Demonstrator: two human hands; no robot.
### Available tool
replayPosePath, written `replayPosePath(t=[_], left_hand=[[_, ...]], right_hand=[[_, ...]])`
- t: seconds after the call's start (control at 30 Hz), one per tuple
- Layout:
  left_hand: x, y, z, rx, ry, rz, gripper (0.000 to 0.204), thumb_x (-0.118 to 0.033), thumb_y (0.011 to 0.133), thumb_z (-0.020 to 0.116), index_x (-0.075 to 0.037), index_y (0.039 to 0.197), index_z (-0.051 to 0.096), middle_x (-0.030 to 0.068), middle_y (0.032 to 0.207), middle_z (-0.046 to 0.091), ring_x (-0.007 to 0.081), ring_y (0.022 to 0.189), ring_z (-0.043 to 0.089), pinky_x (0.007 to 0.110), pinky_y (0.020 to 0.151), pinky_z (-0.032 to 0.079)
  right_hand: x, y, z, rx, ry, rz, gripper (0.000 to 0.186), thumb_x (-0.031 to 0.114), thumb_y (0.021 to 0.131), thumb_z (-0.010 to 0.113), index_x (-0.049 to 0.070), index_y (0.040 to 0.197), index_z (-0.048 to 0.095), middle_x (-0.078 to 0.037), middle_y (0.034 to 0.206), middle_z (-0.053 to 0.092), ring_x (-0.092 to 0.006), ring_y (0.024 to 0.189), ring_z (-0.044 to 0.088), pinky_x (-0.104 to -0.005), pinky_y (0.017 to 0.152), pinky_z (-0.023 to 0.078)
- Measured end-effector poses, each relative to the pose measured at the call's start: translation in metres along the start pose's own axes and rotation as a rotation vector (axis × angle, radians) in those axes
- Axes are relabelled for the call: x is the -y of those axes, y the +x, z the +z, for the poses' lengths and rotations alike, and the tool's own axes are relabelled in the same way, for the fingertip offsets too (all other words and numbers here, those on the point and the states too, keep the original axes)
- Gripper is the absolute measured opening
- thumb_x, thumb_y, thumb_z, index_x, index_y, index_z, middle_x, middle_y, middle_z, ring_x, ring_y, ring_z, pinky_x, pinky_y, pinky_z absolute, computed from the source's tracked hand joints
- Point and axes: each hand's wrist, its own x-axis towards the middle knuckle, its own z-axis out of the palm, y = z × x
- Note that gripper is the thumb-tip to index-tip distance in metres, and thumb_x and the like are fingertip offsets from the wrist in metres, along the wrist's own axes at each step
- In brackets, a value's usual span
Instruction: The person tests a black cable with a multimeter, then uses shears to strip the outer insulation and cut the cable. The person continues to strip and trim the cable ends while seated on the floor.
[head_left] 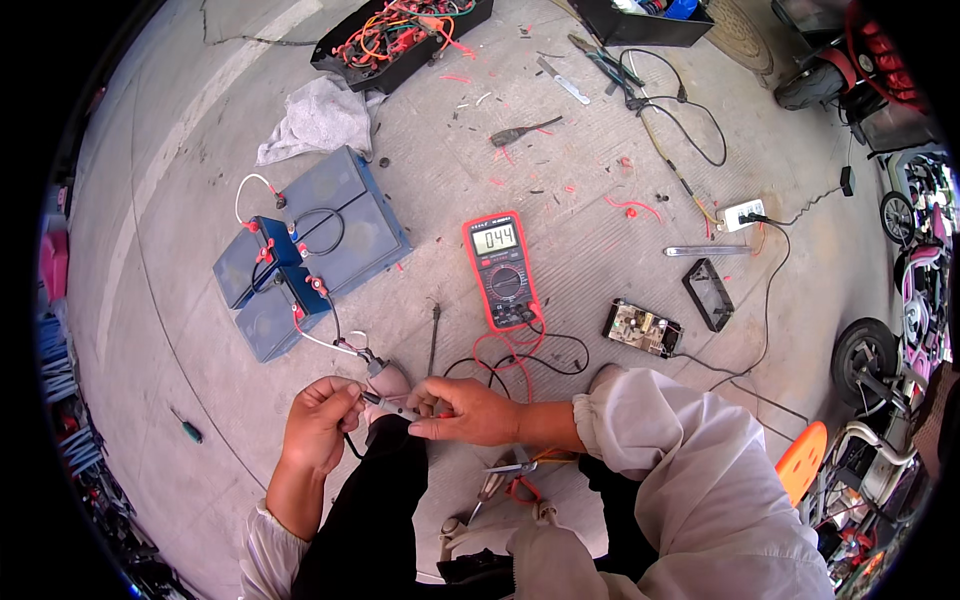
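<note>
My left hand [322, 420] is closed in a pinch on a dark cable plug [372, 398], its black lead hanging below. Close beside it, my right hand [470, 411] has its fingers curled round a thin test probe, of which a bit of red shows by the thumb; whether it touches the plug I cannot tell. Beyond the hands lies a red-and-black multimeter [500, 270] with its display lit. Its red and black test leads [515, 350] loop toward my right forearm. To the left, several blue-grey batteries [340, 205] are joined by short wires, and a white wire [325, 341] runs to a grey connector [376, 366].
An opened circuit board [641, 328] and its black case half [708, 295] lie right of the meter, near a white power meter [741, 215]. Bins of wires [400, 40], a grey cloth [318, 118], pliers [597, 62] and a blade [563, 81] lie farther off. Tools [500, 480] lie between my legs.
</note>
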Motion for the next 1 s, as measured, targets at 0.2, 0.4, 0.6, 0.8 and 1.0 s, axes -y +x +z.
replayPosePath(t=[0.2, 0.4, 0.6, 0.8, 1.0], left_hand=[[0.002, 0.004, 0.004, 0.013, -0.049, 0.008, 0.014, -0.013, 0.093, 0.063, 0.001, 0.099, 0.064, 0.0034, 0.077, 0.061, 0.0083, 0.062, 0.046, 0.023, 0.055, 0.035], [-0.005, 0.004, 0.012, -0.017, -0.141, 0.000, 0.026, -0.019, 0.096, 0.058, 0.001, 0.113, 0.059, 0.0042, 0.085, 0.058, 0.0099, 0.068, 0.047, 0.023, 0.058, 0.037], [0.000, 0.013, 0.005, -0.014, -0.285, -0.177, 0.022, -0.018, 0.093, 0.057, 0.002, 0.104, 0.058, 0.0092, 0.089, 0.059, 0.0145, 0.072, 0.049, 0.026, 0.059, 0.040], [-0.004, 0.016, 0.005, 0.035, -0.301, -0.196, 0.016, -0.016, 0.091, 0.057, 0.000, 0.096, 0.056, 0.0104, 0.087, 0.059, 0.0179, 0.073, 0.051, 0.028, 0.060, 0.042], [-0.015, 0.027, 0.015, 0.178, -0.254, -0.281, 0.013, -0.019, 0.092, 0.058, -0.006, 0.093, 0.055, 0.0018, 0.065, 0.045, 0.0134, 0.053, 0.040, 0.026, 0.050, 0.032]], right_hand=[[-0.016, -0.038, 0.017, 0.066, -0.093, 0.064, 0.030, 0.026, 0.090, 0.065, 0.001, 0.094, 0.049, -0.017, 0.077, 0.055, -0.0288, 0.064, 0.049, -0.0403, 0.063, 0.042], [-0.115, -0.081, 0.045, 0.049, -0.297, 0.451, 0.030, 0.027, 0.090, 0.061, -0.002, 0.095, 0.052, -0.024, 0.087, 0.060, -0.0411, 0.086, 0.060, -0.0482, 0.075, 0.047], [-0.108, -0.077, 0.005, 0.041, -0.541, 0.209, 0.029, 0.026, 0.088, 0.059, 0.000, 0.101, 0.057, -0.024, 0.091, 0.063, -0.0412, 0.090, 0.061, -0.0478, 0.079, 0.049], [-0.046, -0.014, -0.191, -0.691, -0.708, -0.067, 0.015, 0.016, 0.086, 0.059, 0.002, 0.092, 0.062, -0.021, 0.089, 0.063, -0.0391, 0.085, 0.062, -0.0456, 0.074, 0.050], [-0.043, -0.008, -0.391, -1.080, -1.062, 0.406, 0.042, 0.020, 0.087, 0.060, 0.013, 0.129, 0.057, -0.019, 0.129, 0.054, -0.0387, 0.115, 0.055, -0.0449, 0.096, 0.047]])
